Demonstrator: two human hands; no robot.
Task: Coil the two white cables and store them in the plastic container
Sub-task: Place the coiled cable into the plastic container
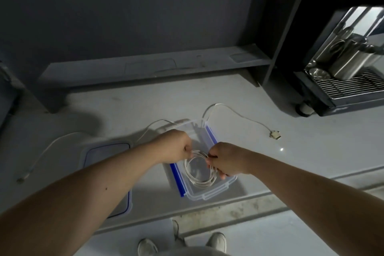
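A coil of white cable (197,174) hangs over the clear plastic container (209,194) with blue side clips. My left hand (176,147) pinches the coil's top left; my right hand (226,160) grips its right side. The cable's loose end trails over the container's far rim to a plug (274,134) on the counter at right. A second white cable (44,153) lies uncoiled on the counter at left, one part running behind my left hand, its end (20,180) near the counter's left side.
The container's lid (104,151) lies flat to the left, partly under my left forearm. A coffee machine (340,72) with a metal grate stands at back right. A low grey shelf (149,68) runs along the wall. The counter's front edge (207,206) is near my shoes.
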